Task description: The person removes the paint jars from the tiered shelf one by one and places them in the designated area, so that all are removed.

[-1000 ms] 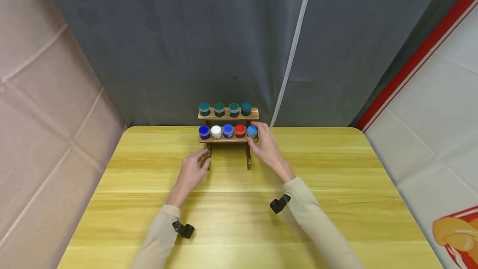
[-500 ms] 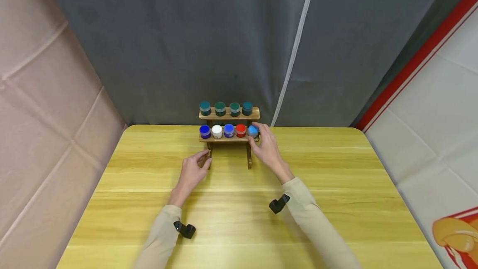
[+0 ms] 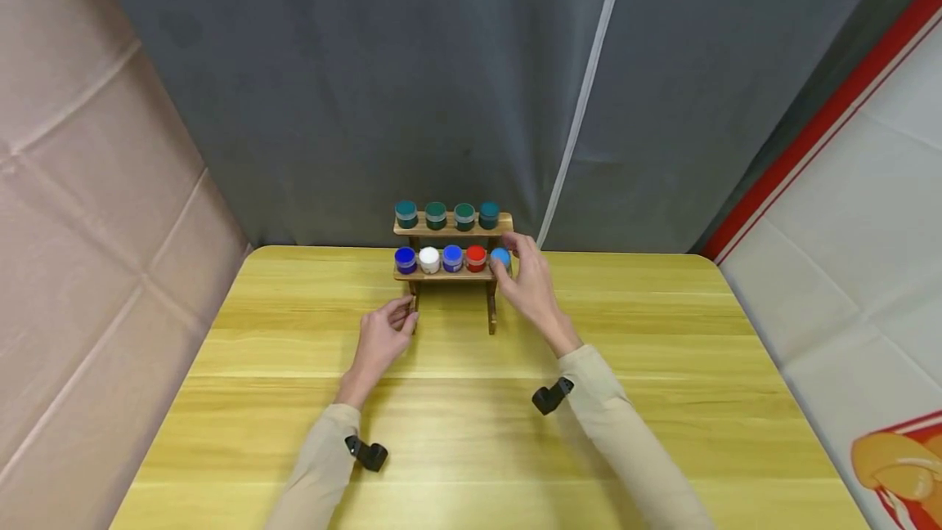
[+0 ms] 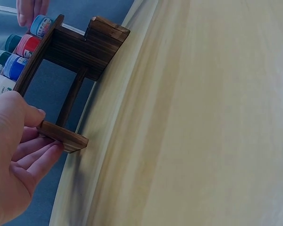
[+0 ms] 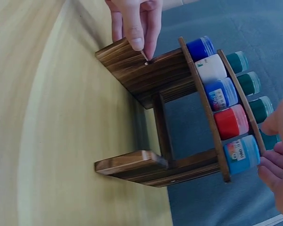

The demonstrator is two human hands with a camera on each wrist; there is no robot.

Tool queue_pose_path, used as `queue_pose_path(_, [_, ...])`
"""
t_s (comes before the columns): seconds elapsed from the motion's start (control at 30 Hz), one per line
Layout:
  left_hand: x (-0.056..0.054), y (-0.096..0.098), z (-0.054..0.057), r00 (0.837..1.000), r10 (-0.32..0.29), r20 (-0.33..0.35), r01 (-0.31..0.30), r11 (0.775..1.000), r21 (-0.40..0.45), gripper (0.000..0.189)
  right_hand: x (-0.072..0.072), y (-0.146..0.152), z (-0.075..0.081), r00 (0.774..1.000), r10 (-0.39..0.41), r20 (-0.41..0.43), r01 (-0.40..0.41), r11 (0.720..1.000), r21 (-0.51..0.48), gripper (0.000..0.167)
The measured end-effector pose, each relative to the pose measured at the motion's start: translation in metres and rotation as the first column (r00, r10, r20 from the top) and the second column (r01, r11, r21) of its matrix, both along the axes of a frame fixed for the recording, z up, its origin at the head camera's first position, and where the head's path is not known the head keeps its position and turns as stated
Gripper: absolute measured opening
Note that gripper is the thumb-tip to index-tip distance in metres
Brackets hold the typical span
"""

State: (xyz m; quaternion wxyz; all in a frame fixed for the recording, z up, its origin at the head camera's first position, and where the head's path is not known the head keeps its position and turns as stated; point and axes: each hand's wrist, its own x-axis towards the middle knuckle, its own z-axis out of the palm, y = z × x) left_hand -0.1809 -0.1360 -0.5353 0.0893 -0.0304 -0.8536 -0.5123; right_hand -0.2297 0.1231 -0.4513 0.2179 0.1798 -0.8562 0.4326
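Note:
A two-tier wooden rack stands at the back of the table. My left hand grips its left leg, thumb on one side and fingers on the other. My right hand is at the right end of the lower tier, beside a light blue paint jar. In the right wrist view its thumb and fingers are spread near the jar's lid, not wrapped round it. Along the same tier stand a red jar, a blue jar, a white jar and a dark blue jar.
Several teal and green jars line the upper tier. Behind the wooden table hangs a grey curtain with a pale strip. Light cloth walls flank both sides.
My right hand has lifted slightly off the light blue jar, its fingers moving up and away. The left hand keeps its place at the rack's leg. The jars stay in their rows.

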Motion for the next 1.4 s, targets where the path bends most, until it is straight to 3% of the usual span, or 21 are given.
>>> queue_pose_path(0.33, [-0.002,0.001,-0.001,1.000,0.001,-0.014,0.000,1.000,0.027,0.034,-0.012,-0.002,0.014,0.998,-0.011,-0.065,0.010,1.000,-0.019,0.040])
queue_pose_path(0.7, [-0.003,0.005,-0.001,1.000,-0.001,-0.012,0.001,1.000,0.032,0.034,-0.029,-0.006,0.027,0.993,-0.078,0.084,0.081,0.996,-0.029,0.047])
queue_pose_path(0.87, [-0.003,0.007,-0.004,1.000,-0.002,-0.005,0.003,0.997,0.072,0.032,-0.035,-0.007,0.030,0.985,-0.095,0.143,0.104,0.993,-0.055,0.048])
queue_pose_path(1.07, [-0.003,0.007,-0.008,1.000,-0.005,-0.029,0.009,0.994,0.108,0.031,-0.039,-0.010,0.031,0.985,-0.098,0.143,0.110,0.991,-0.078,0.045])
queue_pose_path(1.4, [-0.001,0.002,-0.013,1.000,0.014,-0.014,-0.012,0.987,0.159,0.032,-0.045,-0.017,0.030,0.989,-0.107,0.098,0.112,0.992,-0.051,0.037])
